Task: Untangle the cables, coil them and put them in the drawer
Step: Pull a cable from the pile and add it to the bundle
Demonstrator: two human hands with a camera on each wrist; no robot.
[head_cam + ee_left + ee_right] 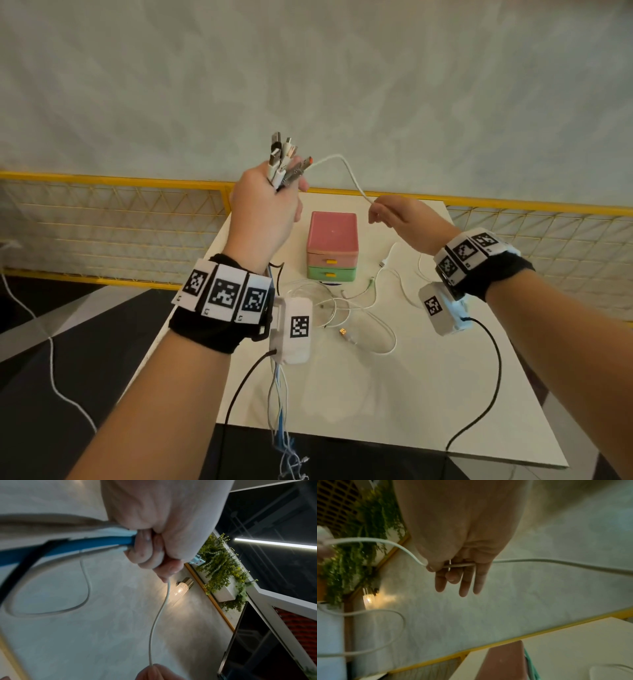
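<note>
My left hand (pixel 270 202) is raised above the table and grips a bundle of cables (pixel 286 161), their USB plugs sticking up out of the fist. The cable tails (pixel 282 394) hang down past my left wrist. In the left wrist view a blue cable (pixel 85 545) and white ones run into the fist. One white cable (pixel 346 168) arcs from the bundle to my right hand (pixel 394 214), which pinches it between thumb and fingers (pixel 450 566). More white cables (pixel 342 305) lie tangled on the table in front of a small drawer unit (pixel 332 246), pink over green, both drawers closed.
The white table (pixel 411 394) ends near me at a dark floor. A yellow mesh railing (pixel 120 212) runs behind it, with a pale wall beyond. Black sensor leads (pixel 493 377) trail from both wristbands. A loose white cord (pixel 51 359) hangs at the left.
</note>
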